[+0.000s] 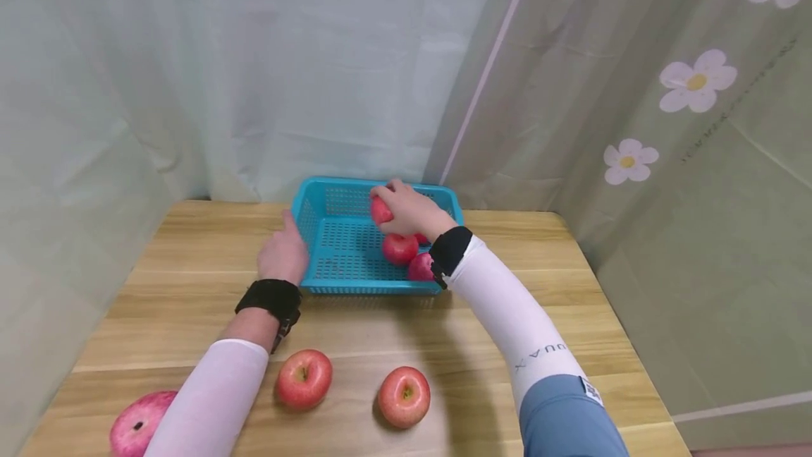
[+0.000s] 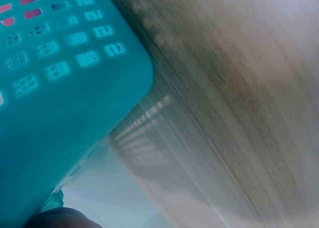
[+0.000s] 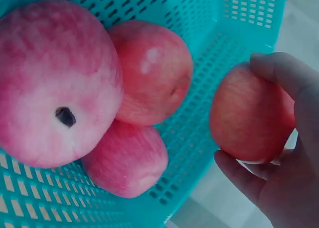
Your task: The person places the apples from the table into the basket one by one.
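Note:
A blue-green plastic basket [image 1: 368,288] with perforated walls stands at the back of the table. On its left rim is my left hand [image 1: 283,254], gripping the edge; most of its fingers are hidden in the left wrist view, where the basket's outer wall [image 2: 75,113] fills one side. My right hand [image 1: 412,210] holds a red apple [image 1: 380,211] over the basket, thumb and fingers around its sides. Three more apples lie together in the basket's right part: a large pink one [image 3: 60,88], a red one [image 3: 154,71] and a smaller pink one [image 3: 127,160].
Two red apples, one left [image 1: 304,379] and one right [image 1: 404,397], sit on the wooden table [image 1: 520,344] near its front. A pink apple [image 1: 141,425] at the front left is partly behind my left sleeve. A curtain [image 1: 355,76] hangs close behind the basket.

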Available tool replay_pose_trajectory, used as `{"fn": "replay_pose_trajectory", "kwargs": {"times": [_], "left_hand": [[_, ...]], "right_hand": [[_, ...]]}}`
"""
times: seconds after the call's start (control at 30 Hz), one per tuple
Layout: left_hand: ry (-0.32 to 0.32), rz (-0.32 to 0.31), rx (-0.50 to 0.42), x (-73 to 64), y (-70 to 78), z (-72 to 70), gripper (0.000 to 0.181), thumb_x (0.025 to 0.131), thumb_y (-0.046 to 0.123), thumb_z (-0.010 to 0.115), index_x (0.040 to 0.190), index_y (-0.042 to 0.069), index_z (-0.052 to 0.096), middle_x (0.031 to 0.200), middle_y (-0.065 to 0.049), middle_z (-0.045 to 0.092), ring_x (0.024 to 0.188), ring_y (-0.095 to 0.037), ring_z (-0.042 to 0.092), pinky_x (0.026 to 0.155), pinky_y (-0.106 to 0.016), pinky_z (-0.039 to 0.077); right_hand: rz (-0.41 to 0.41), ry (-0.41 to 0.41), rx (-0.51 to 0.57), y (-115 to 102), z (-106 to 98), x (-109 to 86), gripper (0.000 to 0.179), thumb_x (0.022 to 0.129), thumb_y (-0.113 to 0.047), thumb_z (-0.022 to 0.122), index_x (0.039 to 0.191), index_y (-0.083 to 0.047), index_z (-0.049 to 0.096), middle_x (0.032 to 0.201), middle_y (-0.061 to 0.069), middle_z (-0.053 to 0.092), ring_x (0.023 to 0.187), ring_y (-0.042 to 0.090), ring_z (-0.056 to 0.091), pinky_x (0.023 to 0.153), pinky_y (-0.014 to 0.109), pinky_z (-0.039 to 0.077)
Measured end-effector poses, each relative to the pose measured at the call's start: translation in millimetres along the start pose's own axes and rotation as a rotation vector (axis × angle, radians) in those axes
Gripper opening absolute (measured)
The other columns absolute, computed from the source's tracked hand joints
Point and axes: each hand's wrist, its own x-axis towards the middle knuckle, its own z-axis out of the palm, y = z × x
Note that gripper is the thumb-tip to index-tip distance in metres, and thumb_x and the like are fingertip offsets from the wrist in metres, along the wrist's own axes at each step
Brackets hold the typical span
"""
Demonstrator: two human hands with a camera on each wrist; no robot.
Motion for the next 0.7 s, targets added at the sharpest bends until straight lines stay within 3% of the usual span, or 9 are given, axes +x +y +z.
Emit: {"fn": "replay_pose_trajectory", "kwargs": {"times": [0.37, 0.7], "left_hand": [[-0.005, -0.009, 0.010, -2.3, 3.1, 2.2, 0.069, 0.110, 0.011, 0.047, 0.167, -0.004, 0.012, 0.082, -0.027, 0.062, 0.067, -0.038, 0.062, 0.054, -0.047, 0.049], [0.007, -0.001, 0.009, 0.1, -0.6, 5.4, 0.070, 0.109, 0.012, 0.049, 0.167, -0.005, 0.014, 0.084, -0.028, 0.064, 0.069, -0.040, 0.065, 0.056, -0.050, 0.051]], "right_hand": [[0.052, -0.058, 0.011, 0.8, 19.3, 17.8, 0.066, 0.099, -0.028, 0.076, 0.160, -0.029, 0.049, 0.158, 0.011, 0.040, 0.142, 0.029, 0.040, 0.097, 0.043, 0.055], [0.036, -0.046, 0.028, 1.6, 22.7, 20.1, 0.067, 0.098, -0.013, 0.079, 0.159, -0.027, 0.053, 0.161, 0.011, 0.036, 0.145, 0.030, 0.035, 0.088, 0.035, 0.057]]}}
